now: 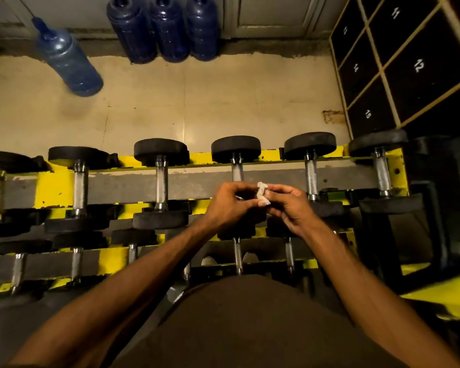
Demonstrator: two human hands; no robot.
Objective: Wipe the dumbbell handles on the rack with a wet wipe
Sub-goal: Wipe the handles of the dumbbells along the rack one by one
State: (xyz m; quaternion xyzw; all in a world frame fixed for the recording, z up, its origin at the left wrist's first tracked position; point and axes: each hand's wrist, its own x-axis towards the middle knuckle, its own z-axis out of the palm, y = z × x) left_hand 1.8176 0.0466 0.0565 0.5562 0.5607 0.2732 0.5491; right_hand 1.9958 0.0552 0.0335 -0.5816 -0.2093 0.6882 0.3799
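A small crumpled white wet wipe (262,193) is held in the air between both hands, just above the top tier of the rack. The left hand (227,205) curls its fingers and thumb onto the wipe's left side and the right hand (290,208) pinches it from the right, so both grip the wad. Straight behind the wipe runs the knurled silver metal dumbbell handle (237,171) of the fourth dumbbell from the left; the hands hide its near part, and whether the wipe touches it cannot be told. Five more dumbbells with round black rubber heads (160,151) lie side by side on the same tier of the yellow and grey steel rack (48,187), their handles pointing away from the person. A lower tier, nearer the person, holds smaller dumbbells (237,253) with thinner bars. Beyond the rack lies a beige tiled floor (197,102), where three dark blue plastic water bottles (168,27) stand together against the wall, with a fourth blue bottle (67,59) apart to their left. On the right stand black lockers (398,65) with pale frames and white numbers.
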